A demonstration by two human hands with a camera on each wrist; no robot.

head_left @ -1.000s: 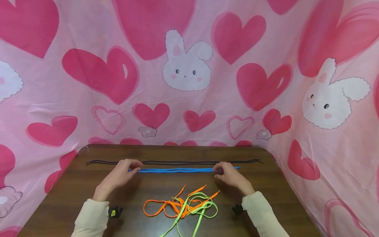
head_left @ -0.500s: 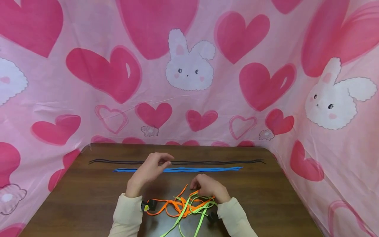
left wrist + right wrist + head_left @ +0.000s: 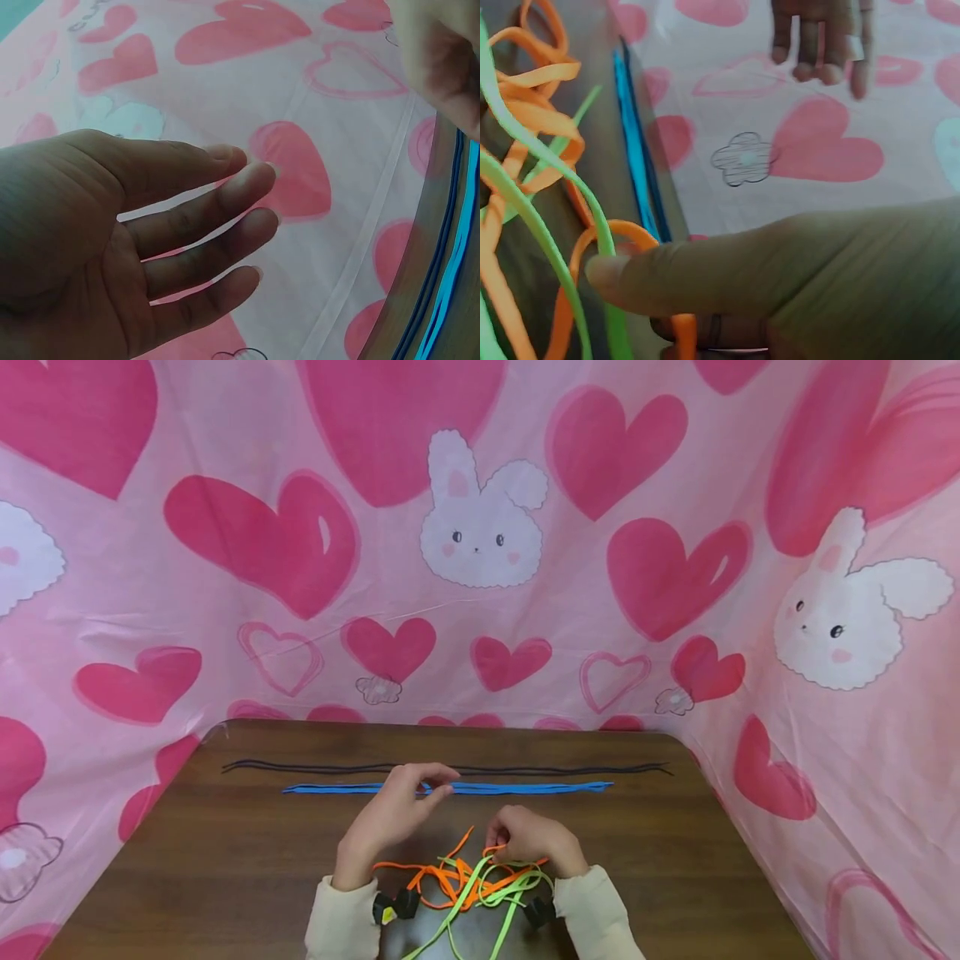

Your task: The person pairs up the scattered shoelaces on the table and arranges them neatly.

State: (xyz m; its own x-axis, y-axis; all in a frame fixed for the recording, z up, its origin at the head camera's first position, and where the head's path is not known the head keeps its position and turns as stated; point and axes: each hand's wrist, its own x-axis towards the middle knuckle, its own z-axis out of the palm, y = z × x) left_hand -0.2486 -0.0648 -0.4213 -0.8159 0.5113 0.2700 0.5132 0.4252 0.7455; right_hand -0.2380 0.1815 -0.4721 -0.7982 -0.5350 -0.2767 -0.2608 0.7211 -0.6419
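My right hand [image 3: 528,835] pinches a strand of the orange shoelace [image 3: 540,116] between thumb and fingers, at the far side of a loose tangle. A yellow-green shoelace [image 3: 503,935] lies tangled with the orange one, and part of it passes close by the right thumb. My left hand [image 3: 397,806] is raised over the table with relaxed, slightly bent fingers and holds nothing, as the left wrist view shows. In the head view it overlaps the blue shoelaces [image 3: 532,789], which lie straight across the table.
Behind the blue laces, thin dark shoelaces [image 3: 555,771] stretch parallel to them, near the far edge of the brown wooden table [image 3: 187,860]. A pink cloth [image 3: 510,602] printed with hearts and rabbits hangs behind and beside the table.
Both hands have left the ends of the blue laces. The right came nearer to the tangle and now lifts a bit of orange lace; the left shifted toward the middle.
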